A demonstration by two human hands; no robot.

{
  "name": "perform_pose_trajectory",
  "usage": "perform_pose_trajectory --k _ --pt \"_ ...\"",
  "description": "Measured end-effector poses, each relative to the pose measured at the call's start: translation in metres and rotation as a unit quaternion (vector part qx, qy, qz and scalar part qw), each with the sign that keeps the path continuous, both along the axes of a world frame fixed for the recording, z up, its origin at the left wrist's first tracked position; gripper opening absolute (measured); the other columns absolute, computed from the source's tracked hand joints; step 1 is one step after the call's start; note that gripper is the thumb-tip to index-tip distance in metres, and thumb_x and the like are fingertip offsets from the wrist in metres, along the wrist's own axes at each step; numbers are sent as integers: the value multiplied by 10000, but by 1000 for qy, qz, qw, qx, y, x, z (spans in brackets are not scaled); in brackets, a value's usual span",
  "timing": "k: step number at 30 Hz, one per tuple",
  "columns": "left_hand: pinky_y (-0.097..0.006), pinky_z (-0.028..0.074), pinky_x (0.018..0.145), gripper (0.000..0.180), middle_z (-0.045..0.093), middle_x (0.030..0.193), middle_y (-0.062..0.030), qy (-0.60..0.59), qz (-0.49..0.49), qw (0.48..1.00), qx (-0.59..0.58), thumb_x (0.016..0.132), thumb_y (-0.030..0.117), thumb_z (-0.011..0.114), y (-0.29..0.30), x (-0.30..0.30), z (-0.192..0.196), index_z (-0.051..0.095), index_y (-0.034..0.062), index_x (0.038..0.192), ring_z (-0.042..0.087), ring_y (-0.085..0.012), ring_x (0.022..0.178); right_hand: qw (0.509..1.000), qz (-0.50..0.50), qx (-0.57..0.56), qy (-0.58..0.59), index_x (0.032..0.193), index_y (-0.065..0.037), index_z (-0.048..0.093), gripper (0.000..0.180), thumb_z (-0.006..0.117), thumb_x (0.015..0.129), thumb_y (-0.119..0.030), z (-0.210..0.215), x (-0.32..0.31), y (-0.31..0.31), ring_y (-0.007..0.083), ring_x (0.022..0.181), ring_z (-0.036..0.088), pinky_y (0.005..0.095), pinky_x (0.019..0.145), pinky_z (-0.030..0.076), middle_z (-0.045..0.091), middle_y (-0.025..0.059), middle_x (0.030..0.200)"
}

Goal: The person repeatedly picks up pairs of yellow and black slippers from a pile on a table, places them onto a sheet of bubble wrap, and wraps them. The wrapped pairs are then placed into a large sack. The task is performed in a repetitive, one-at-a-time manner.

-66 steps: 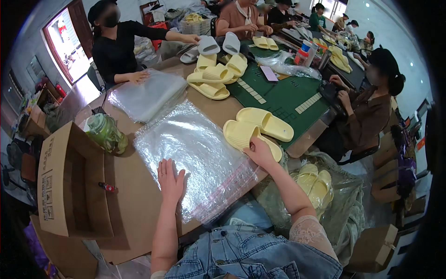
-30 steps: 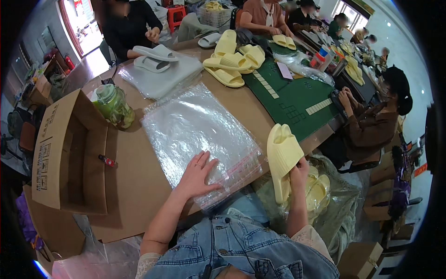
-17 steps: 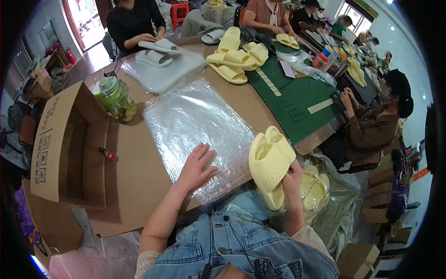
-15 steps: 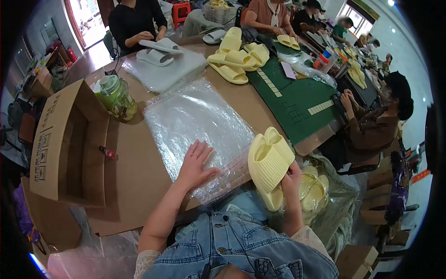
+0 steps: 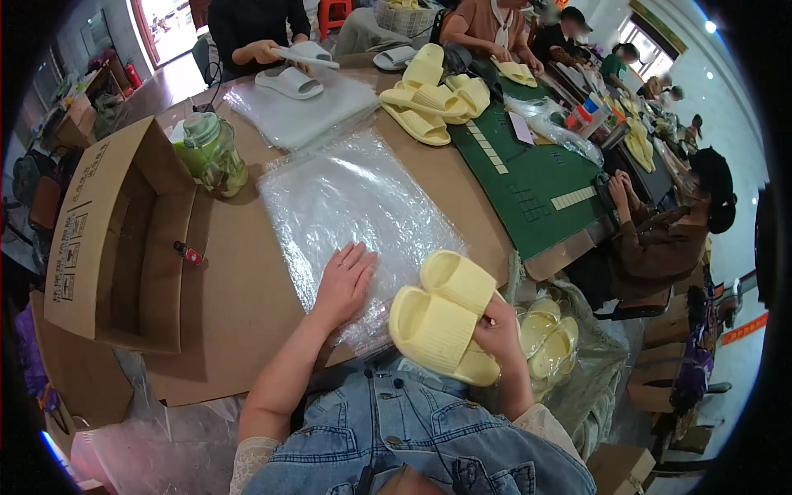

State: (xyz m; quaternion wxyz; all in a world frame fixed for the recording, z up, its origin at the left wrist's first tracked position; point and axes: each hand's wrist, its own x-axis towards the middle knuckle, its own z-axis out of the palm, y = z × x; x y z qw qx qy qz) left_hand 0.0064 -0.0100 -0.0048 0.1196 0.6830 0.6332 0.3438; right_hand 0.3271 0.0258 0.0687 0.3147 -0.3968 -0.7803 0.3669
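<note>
A pair of pale yellow slide slippers (image 5: pixel 441 318) is held side by side in my right hand (image 5: pixel 502 334), over the table's front edge. My thumb and fingers close on their right side; part of the grip is hidden behind them. My left hand (image 5: pixel 345 285) lies flat with fingers stretched out on a stack of clear plastic bags (image 5: pixel 355 202). The slippers cover the stack's near right corner. Beside my right forearm, more yellow slippers in clear plastic (image 5: pixel 549 338) rest in a large sack (image 5: pixel 598 363).
An open cardboard box (image 5: pixel 165 272) with a small red bottle (image 5: pixel 189 252) stands left, beside a green-lidded jar (image 5: pixel 213 157). Yellow slippers (image 5: pixel 429 99) pile up at the far side near a green mat (image 5: pixel 528 181). Across the table a person handles white slippers (image 5: pixel 290 83); others sit right.
My right hand has moved the yellow slippers left and turned them, so their tops now face up more. My left hand stays on the plastic bags. The view has shifted slightly.
</note>
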Motion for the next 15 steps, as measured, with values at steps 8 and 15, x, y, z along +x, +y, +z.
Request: perform_pose_trajectory --k 8,15 --pt "-514 268 1171 427 425 1501 -227 -28 -26 999 12 1012 211 442 -3 1 4 517 117 1422 359 -436 1399 990 -25 73 -114 1008 -20 702 255 724 774 -118 2 -32 -8 342 768 649 410 664 528 655 172 997" --pt "-532 233 1190 454 351 1560 -200 73 -70 995 21 988 196 446 -9 21 33 515 106 1428 271 -446 1446 983 -22 94 -158 843 -10 608 241 706 842 -230 -28 -65 -12 391 738 629 481 646 515 594 178 893"
